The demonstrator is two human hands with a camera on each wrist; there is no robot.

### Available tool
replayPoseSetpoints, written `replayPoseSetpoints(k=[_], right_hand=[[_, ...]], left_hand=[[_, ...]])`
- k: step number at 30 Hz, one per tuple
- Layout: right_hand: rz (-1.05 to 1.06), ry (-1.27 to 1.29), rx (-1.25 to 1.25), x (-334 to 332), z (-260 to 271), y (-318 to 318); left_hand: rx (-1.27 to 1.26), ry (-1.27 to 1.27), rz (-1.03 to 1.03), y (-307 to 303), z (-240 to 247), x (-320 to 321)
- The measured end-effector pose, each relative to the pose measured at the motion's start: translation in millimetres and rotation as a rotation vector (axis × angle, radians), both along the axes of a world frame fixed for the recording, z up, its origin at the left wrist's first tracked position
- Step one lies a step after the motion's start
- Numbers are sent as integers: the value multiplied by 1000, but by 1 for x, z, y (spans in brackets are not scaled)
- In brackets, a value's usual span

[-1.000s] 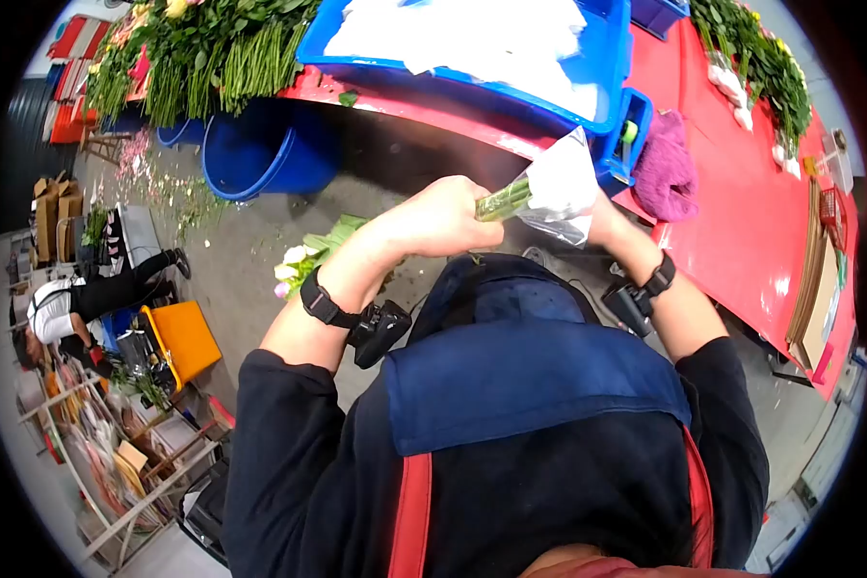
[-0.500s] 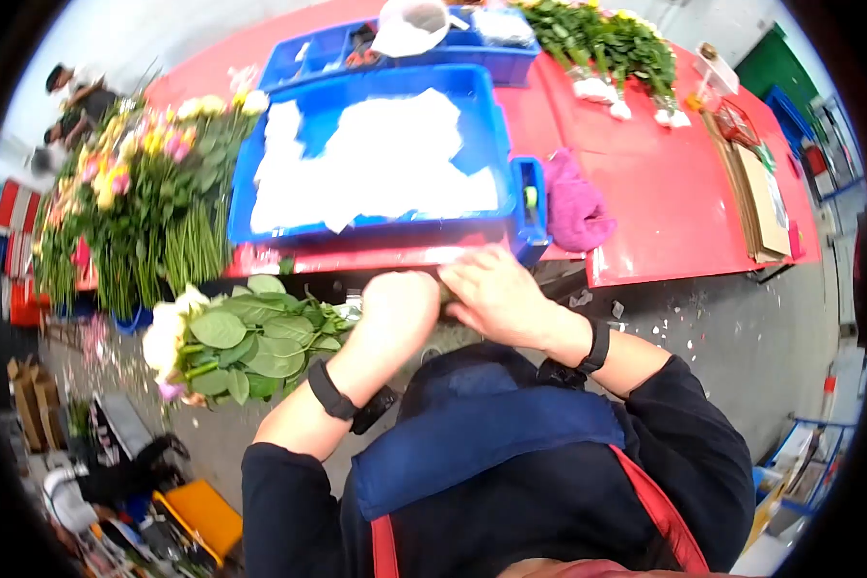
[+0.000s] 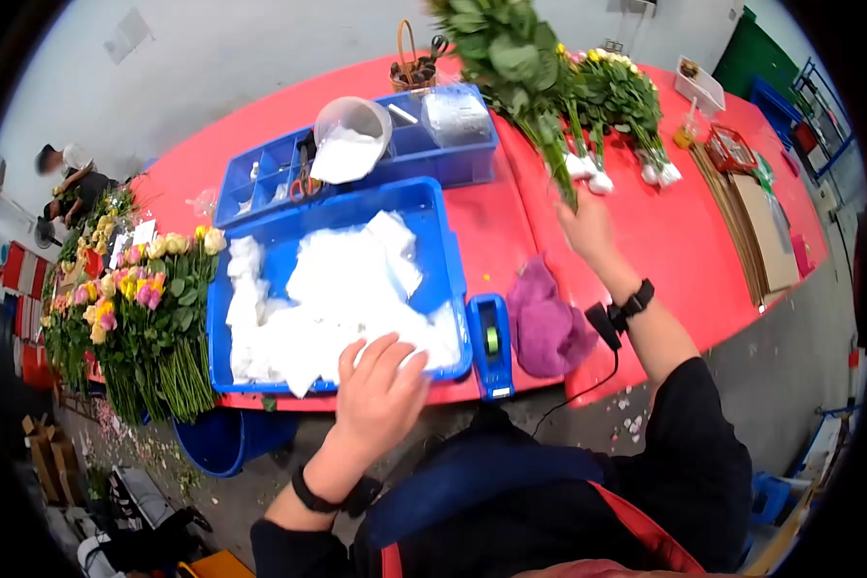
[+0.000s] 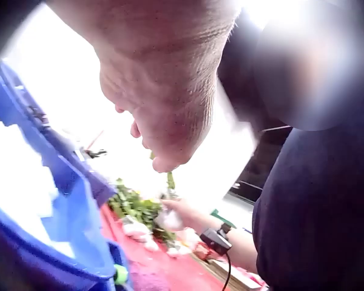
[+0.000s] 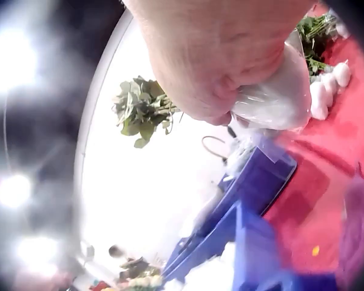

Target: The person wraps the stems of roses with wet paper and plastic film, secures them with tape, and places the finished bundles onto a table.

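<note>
My right hand [image 3: 588, 231] grips a bunch of roses [image 3: 511, 53] by its lower stems, with the leafy part pointing away over the red table. In the right wrist view, the wrapped stem end [image 5: 276, 100], white under clear plastic, sits at that hand, and green leaves [image 5: 142, 112] spread beyond it. My left hand [image 3: 380, 400] hovers at the front edge of a blue tray [image 3: 218, 337] with its fingers apart and nothing in them. White sheets [image 3: 347, 279] fill much of the tray. Several similar bunches [image 3: 612, 101] with white-wrapped ends lie near the right hand.
Behind the tray stands a divided blue box [image 3: 453, 159] with a white container [image 3: 352, 140]. A tape dispenser [image 3: 491, 361] and a purple cloth [image 3: 546, 323] lie to its right. Loose roses [image 3: 154, 299] are piled at left, above a blue bucket [image 3: 217, 448]. Cardboard [image 3: 761, 226] lies far right.
Both hands were together at the wrapped stem end of the bunch, below the table edge. The left hand has let go and moved to the tray; the right has carried the bunch rightward over the table.
</note>
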State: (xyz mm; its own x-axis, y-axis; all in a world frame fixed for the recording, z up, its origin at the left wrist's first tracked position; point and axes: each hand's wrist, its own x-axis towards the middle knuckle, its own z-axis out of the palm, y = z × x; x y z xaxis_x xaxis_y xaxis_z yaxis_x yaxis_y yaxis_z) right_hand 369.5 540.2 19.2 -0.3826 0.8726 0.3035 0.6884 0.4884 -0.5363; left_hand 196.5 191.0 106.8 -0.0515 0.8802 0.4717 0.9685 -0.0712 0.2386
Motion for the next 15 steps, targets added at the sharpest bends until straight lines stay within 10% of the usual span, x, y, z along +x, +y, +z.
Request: replayPoseSetpoints(k=[7,15], right_hand=[[-242,-159,-46,-114,-80,178],[154,-269,-68,-155,-233,271]], left_hand=[[-281,-71,485,-47,-69,-32],[-440,-182,893,-118,-94,-109]])
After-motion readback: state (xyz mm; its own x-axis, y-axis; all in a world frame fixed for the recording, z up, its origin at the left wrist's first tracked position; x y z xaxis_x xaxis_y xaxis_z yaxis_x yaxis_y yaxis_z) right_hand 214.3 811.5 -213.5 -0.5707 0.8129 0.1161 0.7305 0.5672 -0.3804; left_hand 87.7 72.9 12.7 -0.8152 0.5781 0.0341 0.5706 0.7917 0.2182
